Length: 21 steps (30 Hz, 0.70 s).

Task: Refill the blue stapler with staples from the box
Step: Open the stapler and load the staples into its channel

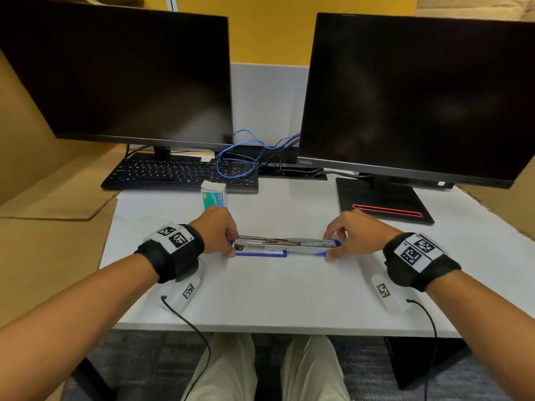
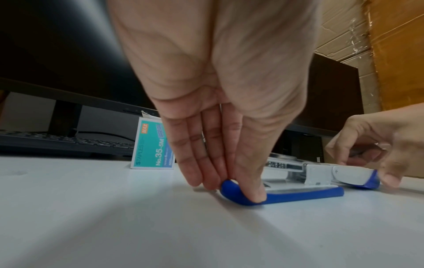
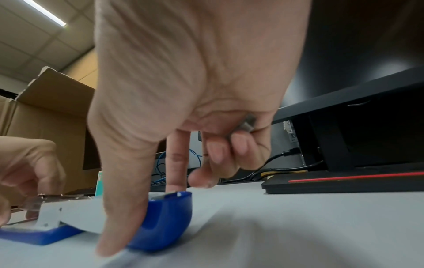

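- Blue stapler (image 1: 285, 246): lay opened flat, mid-frame
- Left hand (image 1: 215, 229): pinched its left end
- Right hand (image 1: 354, 233): thumb and forefinger gripped its right end
- Staple box (image 1: 213, 196): upright, just above left hand

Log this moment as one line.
stapler: opened flat on desk | left hand: pinches base end | right hand: pinches cover end | box: behind, untouched

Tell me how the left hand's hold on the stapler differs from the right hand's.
The left hand holds the blue base end of the stapler; the right hand holds the opened top's blue end. The left hand's fingers lie straight and together; the right hand's ring and little fingers curl around a small metal piece. Both pinch between thumb and fingers, with the stapler flat on the table.
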Available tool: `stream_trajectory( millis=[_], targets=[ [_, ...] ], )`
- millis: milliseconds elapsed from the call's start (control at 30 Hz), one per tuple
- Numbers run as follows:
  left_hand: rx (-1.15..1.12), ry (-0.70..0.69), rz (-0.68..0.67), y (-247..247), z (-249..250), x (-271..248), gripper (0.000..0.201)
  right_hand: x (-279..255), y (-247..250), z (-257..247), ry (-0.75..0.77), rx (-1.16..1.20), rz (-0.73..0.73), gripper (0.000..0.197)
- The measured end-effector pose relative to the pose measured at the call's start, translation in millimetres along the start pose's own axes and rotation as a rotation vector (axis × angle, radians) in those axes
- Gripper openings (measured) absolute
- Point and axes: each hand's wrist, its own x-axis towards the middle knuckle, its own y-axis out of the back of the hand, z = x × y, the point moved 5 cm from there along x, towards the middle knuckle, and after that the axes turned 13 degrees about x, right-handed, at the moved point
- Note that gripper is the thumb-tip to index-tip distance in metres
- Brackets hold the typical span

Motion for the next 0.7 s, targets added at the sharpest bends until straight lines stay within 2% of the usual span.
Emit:
stream_trajectory(
  millis=[100, 233, 333, 467, 567, 700],
  targets=[
    [0.018, 0.003, -0.001, -0.8, 0.2, -0.2, 0.030, 0.9, 1.1, -0.9, -0.011, 0.044, 0.022, 0.051],
    [0.046, 0.004, -0.009, -2.1, -0.4, 0.9, 0.033, 5.8, 6.4, -10.9, 0.004, 0.251, 0.078, 0.035],
    [0.086, -0.017, -0.031, -2.8, 2.7, 1.5, 0.034, 11.0, 7.6, -23.4, 0.023, 0.282, 0.053, 0.049],
    [0.034, -0.092, 0.021, 1.5, 14.7, 1.1, 0.042, 21.7, 1.3, -45.1, 0.112, 0.273, 0.049, 0.051],
    [-0.055, -0.135, 0.130, 7.0, 25.0, 0.7, 0.044, 30.3, -8.3, -62.4, 0.192, 0.303, 0.113, 0.041],
    [-0.186, -0.145, 0.202, 12.2, 35.9, 0.5, 0.038, 39.0, -20.0, -83.8, 0.267, 0.375, 0.194, 0.018]
  ],
)
